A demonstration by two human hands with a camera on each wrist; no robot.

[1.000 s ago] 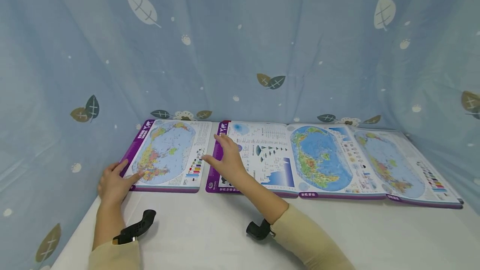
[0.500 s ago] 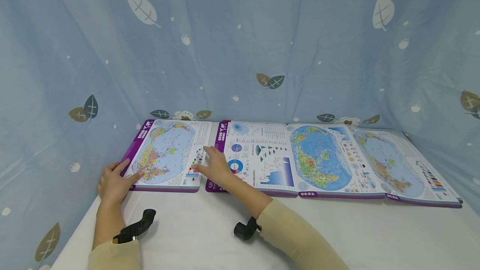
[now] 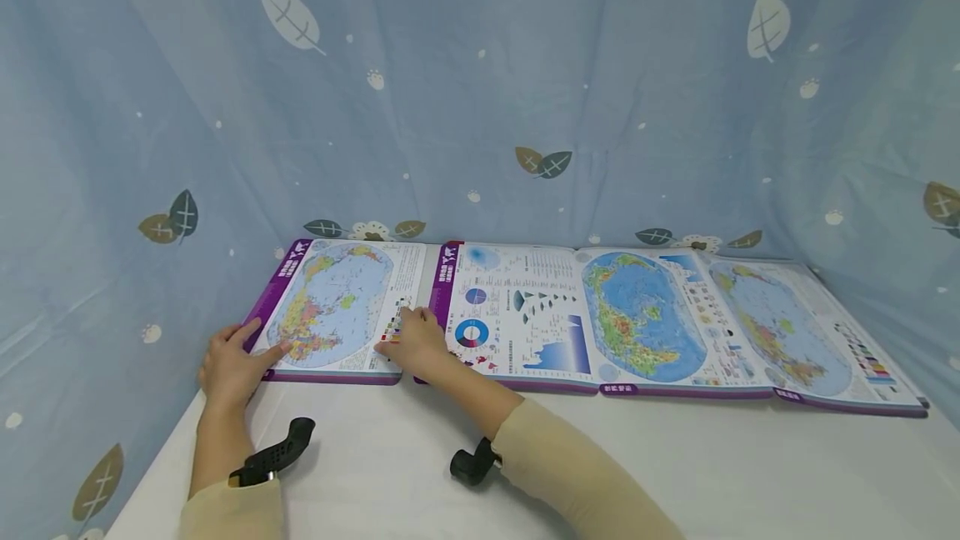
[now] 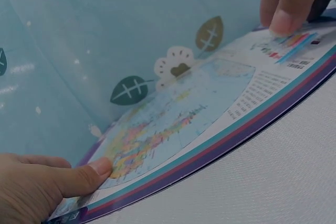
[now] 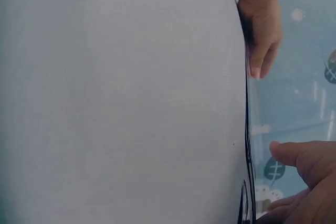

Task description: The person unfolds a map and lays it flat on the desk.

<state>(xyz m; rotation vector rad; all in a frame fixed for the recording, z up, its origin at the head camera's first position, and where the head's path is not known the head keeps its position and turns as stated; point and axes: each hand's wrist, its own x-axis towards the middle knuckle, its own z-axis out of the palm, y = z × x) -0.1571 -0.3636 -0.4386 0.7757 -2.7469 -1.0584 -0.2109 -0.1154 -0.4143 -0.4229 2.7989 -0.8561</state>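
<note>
A world map sheet (image 3: 352, 298) with a purple left border lies flat on the white table. My left hand (image 3: 238, 361) rests on its lower left edge. In the left wrist view the left thumb (image 4: 94, 174) presses on the map's printed face. At the opposite side my right hand (image 3: 420, 344) reaches down to the right edge, its thumb over the printed flags and its bent fingers near the border. The right wrist view shows the right thumb (image 5: 294, 153) held apart from the fingers, which are partly hidden. A second, unfolded map (image 3: 543, 307) lies just to the right.
The second map spreads over several panels toward the right, the last one a political map (image 3: 795, 323). A blue leaf-print curtain (image 3: 480, 107) hangs right behind both maps. Bare white table (image 3: 375, 457) runs along the front.
My right hand has moved left and down, from over the second map's purple border to the first map's right edge. Its fingers have bent downward. My left hand stays in place.
</note>
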